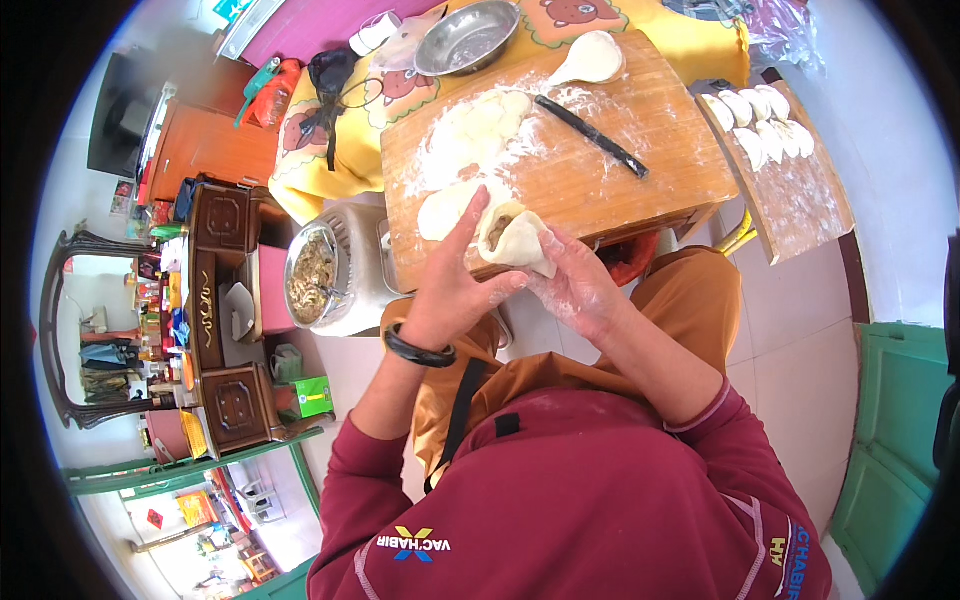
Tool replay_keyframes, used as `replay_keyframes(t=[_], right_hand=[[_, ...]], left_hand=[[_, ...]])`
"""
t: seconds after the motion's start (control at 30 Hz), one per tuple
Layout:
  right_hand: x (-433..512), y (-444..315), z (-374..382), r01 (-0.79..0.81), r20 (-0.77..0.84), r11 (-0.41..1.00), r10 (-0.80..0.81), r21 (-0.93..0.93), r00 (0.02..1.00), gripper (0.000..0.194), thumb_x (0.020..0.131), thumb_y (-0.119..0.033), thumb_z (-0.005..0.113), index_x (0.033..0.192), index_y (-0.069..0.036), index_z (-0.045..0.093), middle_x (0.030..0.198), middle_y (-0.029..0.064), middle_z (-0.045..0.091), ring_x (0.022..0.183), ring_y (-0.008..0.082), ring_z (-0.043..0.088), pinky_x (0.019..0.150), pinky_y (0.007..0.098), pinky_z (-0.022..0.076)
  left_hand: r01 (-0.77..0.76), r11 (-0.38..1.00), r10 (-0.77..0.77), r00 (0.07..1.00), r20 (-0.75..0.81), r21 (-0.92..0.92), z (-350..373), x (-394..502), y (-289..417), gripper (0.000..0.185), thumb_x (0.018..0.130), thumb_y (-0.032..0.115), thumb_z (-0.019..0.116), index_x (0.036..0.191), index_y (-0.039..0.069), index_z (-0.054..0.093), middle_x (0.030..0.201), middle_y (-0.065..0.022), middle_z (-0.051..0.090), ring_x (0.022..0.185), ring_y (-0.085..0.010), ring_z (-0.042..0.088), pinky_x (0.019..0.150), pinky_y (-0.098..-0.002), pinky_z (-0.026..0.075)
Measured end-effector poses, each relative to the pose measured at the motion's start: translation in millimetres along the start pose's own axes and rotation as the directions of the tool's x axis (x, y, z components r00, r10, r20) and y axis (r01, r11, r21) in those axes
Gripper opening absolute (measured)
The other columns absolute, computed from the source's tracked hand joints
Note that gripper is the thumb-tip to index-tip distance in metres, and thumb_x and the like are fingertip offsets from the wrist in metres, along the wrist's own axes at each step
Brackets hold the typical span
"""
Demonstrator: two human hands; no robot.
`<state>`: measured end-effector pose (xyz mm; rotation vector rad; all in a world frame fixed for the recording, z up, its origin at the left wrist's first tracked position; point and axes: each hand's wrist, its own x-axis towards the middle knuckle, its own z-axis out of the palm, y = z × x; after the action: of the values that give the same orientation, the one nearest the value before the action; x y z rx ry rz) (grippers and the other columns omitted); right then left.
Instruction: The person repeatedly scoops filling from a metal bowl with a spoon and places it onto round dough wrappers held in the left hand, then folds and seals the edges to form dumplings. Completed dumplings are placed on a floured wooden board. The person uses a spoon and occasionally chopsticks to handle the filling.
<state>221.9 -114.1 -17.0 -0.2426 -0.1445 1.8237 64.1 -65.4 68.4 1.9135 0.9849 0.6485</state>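
My right hand [576, 281], dusted with flour, holds a partly folded dumpling [514, 238] whose brownish filling shows through the gap at its top. My left hand [466, 277], with a dark bangle on the wrist, is spread at the dumpling's left side, thumb and fingers apart; whether it touches the dough I cannot tell. Beneath and beyond the hands is a wooden board [667, 161], where a flat dough wrapper [442, 214] lies close to my left fingers. Farther back are a floury heap of wrappers [491, 124], a black rolling pin [592, 136] and a lump of dough [596, 58].
A bowl of filling [313, 276] with a utensil stands on a stool at the left. Folded dumplings [772, 142] sit in rows on a smaller floured board [814, 202] at the right. Behind the work board, a metal basin [469, 36] rests on a yellow cloth [352, 166].
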Motion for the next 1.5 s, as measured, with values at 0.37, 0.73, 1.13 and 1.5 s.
replay_keyframes(t=[0.37, 0.73, 1.13, 1.5], right_hand=[[-10, -21, 17, 0.049, -0.077, 0.884, -0.095, -0.465, 0.992, 0.036, 0.101, -0.018, 0.053, 0.13, 0.004, 0.054, 0.117, 0.0087, 0.064, 0.101, 0.0149, 0.063, 0.086, 0.0315, 0.0564], [-13, -37, 31, 0.058, -0.031, 0.485, -0.175, -0.872, 0.984, 0.028, 0.098, -0.015, 0.054, 0.116, 0.004, 0.064, 0.092, 0.0072, 0.068, 0.077, 0.009, 0.062, 0.064, 0.0244, 0.0533], [-2, -2, 58, 0.086, 0.019, 0.359, -0.186, -0.929, 0.982, 0.027, 0.094, -0.008, 0.056, 0.116, 0.006, 0.062, 0.099, 0.0111, 0.067, 0.08, 0.0105, 0.062, 0.064, 0.0268, 0.0537], [9, 17, 85, 0.056, 0.016, 0.291, -0.139, -0.955, 0.99, 0.033, 0.101, -0.019, 0.053, 0.128, 0.001, 0.055, 0.107, 0.0083, 0.065, 0.092, 0.0147, 0.064, 0.081, 0.0285, 0.0539]], left_hand=[[-0.026, 0.965, 0.017, 0.999, -0.038, -0.261, 33, 6, -15, 0.063, 0.096, 0.021, 0.056, 0.15, 0.0, 0.029, 0.137, -0.0202, 0.054, 0.123, -0.0232, 0.053, 0.105, -0.0351, 0.039], [-0.106, 0.993, 0.109, 0.993, 0.048, -0.056, 28, 0, -19, 0.05, 0.1, 0.018, 0.047, 0.145, -0.002, 0.038, 0.139, -0.0217, 0.052, 0.129, -0.0304, 0.05, 0.108, -0.0366, 0.036], [-0.085, 0.867, 0.031, 0.993, -0.117, -0.49, 20, -33, -40, 0.061, 0.098, 0.02, 0.053, 0.151, 0.0, 0.029, 0.139, -0.019, 0.051, 0.126, -0.0245, 0.052, 0.106, -0.0334, 0.039], [0.081, 0.34, -0.259, 0.966, -0.011, -0.937, 3, -65, -57, 0.045, 0.104, 0.031, 0.042, 0.14, 0.004, 0.044, 0.124, -0.0128, 0.061, 0.094, -0.0219, 0.068, 0.068, -0.0302, 0.058]])
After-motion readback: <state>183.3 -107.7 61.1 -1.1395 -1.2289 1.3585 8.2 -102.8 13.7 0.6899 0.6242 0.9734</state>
